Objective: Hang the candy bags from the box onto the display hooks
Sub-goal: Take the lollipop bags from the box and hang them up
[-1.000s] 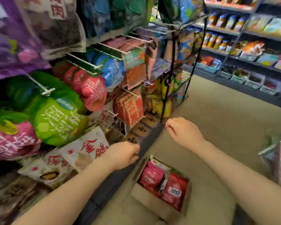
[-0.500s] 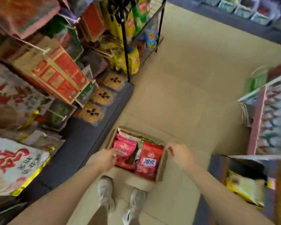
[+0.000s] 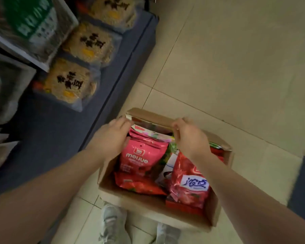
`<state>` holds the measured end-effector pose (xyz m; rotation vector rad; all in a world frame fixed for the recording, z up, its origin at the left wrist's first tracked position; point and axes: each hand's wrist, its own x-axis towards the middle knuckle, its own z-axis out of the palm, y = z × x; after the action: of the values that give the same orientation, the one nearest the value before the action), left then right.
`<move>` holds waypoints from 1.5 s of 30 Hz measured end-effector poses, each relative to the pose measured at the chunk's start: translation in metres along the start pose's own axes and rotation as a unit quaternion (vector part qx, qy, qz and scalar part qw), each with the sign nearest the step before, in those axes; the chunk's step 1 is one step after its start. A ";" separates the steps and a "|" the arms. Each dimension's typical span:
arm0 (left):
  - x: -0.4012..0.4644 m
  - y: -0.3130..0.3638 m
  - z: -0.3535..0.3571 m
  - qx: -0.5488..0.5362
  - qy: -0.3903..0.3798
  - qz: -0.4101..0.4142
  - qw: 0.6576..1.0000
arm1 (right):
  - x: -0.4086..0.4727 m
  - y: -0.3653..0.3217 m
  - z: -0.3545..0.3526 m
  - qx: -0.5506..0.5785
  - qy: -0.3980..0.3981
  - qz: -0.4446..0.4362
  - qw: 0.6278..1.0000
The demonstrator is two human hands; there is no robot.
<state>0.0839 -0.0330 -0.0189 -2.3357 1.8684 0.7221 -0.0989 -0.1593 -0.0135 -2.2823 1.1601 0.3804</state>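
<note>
Both hands' fingertips are blurring with motion and are partly dipping behind packets, so it is hard to tell whether either is actually gripping anything. The open brown cardboard box (image 3: 148, 201) is sitting on the pale tiled floor (image 3: 236, 67), its far wall half hidden behind the hands and its near right corner lying under the right forearm. The left hand (image 3: 111, 138) is reaching into the box's far left corner, fingers curling down beside the top edge of the pink foil candy bag printed "meijue" (image 3: 139, 157), touching or nearly touching it. The right hand (image 3: 190, 138) is hovering over the far middle of the box, fingers bent, just above the red glossy candy bag with a white label (image 3: 187, 187). Grey sneakers (image 3: 113, 224) are showing below the box, cut off by the frame. Blurred round noodle packs (image 3: 70, 81) are lying on the dark blue shelf base (image 3: 60, 138) at left.
</note>
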 end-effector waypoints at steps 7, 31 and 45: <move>0.030 -0.013 0.034 0.192 0.037 0.153 0.969 | 0.039 -0.005 0.028 -0.121 -0.022 -0.122 0.985; -0.155 0.032 -0.218 -0.324 0.152 -0.033 0.933 | -0.096 -0.136 -0.266 -0.079 -0.005 -0.217 0.973; -0.400 0.132 -0.374 -0.363 0.410 -0.155 0.822 | -0.284 -0.284 -0.424 -0.286 0.106 -0.407 0.861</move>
<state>0.0178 0.1701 0.5026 -3.8161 1.4309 0.4478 -0.0344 -0.0855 0.5621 -3.1304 0.0449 0.1366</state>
